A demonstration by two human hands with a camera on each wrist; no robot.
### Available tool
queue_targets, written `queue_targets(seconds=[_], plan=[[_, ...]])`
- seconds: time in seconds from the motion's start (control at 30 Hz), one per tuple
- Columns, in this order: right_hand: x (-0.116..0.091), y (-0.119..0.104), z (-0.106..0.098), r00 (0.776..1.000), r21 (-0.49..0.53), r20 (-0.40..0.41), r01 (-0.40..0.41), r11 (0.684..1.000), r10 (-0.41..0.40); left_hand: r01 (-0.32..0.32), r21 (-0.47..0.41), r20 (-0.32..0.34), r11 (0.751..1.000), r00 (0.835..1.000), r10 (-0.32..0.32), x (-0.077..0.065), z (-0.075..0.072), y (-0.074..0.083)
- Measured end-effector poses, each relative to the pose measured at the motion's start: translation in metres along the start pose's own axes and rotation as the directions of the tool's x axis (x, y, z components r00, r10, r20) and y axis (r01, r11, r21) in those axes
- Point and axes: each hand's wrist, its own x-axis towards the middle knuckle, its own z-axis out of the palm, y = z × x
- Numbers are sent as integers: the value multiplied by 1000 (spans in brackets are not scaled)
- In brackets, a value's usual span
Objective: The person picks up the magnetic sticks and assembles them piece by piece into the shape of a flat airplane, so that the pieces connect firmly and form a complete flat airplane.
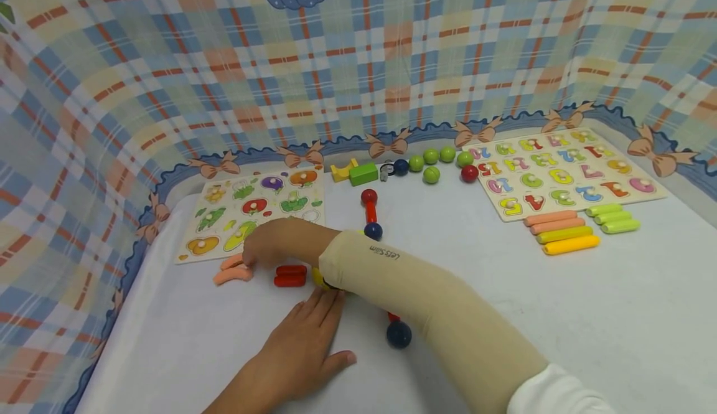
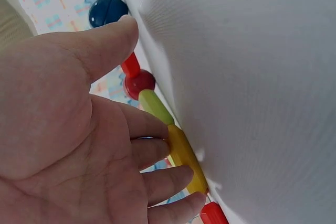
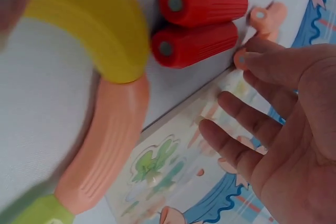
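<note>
My right hand (image 1: 274,243) reaches across over the left arm's side, and its thumb and forefinger pinch a curved orange magnetic rod (image 3: 240,59). Another curved orange rod (image 1: 232,275) lies beside it. My left hand (image 1: 308,345) lies with fingers extended, fingertips touching a yellow rod (image 2: 184,156) in a chain of magnetic rods and balls. That chain also shows a light green rod (image 2: 156,107), a red ball (image 2: 139,84) and a dark blue ball (image 1: 399,334). The right forearm hides much of the chain in the head view. Two short red rods (image 1: 290,276) lie between the hands.
A vegetable puzzle board (image 1: 190,253) lies at the left, a number puzzle board (image 1: 506,216) at the back right. Several spare rods (image 1: 571,244) sit before the latter. Green balls (image 1: 431,174) and a green block (image 1: 364,174) line the back, near a plaid curtain (image 1: 392,59).
</note>
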Motion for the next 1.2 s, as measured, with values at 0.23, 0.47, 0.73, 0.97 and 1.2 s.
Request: queue_targets(seconds=[0.23,0.47,0.73,0.97,1.2], plan=[[-10,10,7,995,13,-96,-36,999,37,12,24,29,1000,1000,-13,1,-1,-1],[-19,17,10,986,-3,-165,-7,1000,7,10,41,45,999,999,-12,3,0,-3],[-45,55,8,957,120,-288,71,990,-33,12,34,80,999,997,-14,7,-1,-4],[-84,130,8,913,214,-385,-54,975,135,39,44,96,998,995,-43,9,-1,-3],[-120,191,33,860,310,-349,-270,912,373,39,58,76,998,996,-43,8,0,-2]])
